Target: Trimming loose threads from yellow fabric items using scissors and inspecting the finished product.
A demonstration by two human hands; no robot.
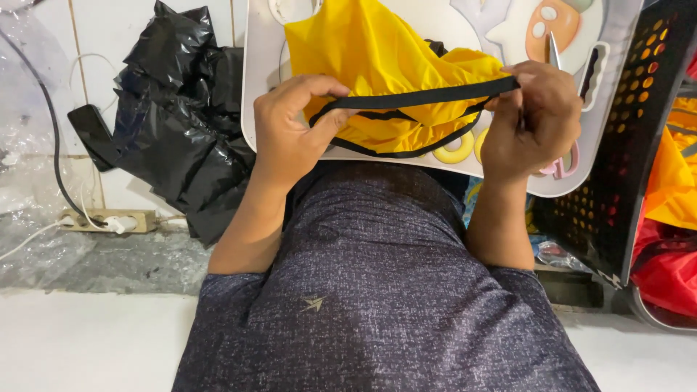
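The left hand (290, 134) and the right hand (534, 120) hold a yellow cloth (377, 65) by its black band (428, 96), which runs taut between them above a white tray (254, 87). The left fingers (323, 87) curl over the band's left end, with the thumb pressed up against it from below, so the band is pinched there and loops back under the knuckles. The right fingers (526, 72) are pressed together and bent over the band's right end, pinching it against the thumb; the tips themselves are hidden behind the hand. The cloth bunches up beyond both sets of fingers and hangs slightly below the band between them, its lower black edge curving just under the left thumb. Scissors (559, 156) lie on the tray just behind the right fingers, the blade tip showing above the knuckles and the pink handles below the palm. A black bag (174, 123) sits well to the left of the left fingers, with a power strip (109, 220) below it. A black perforated crate (639, 123) stands to the right of the right fingers.
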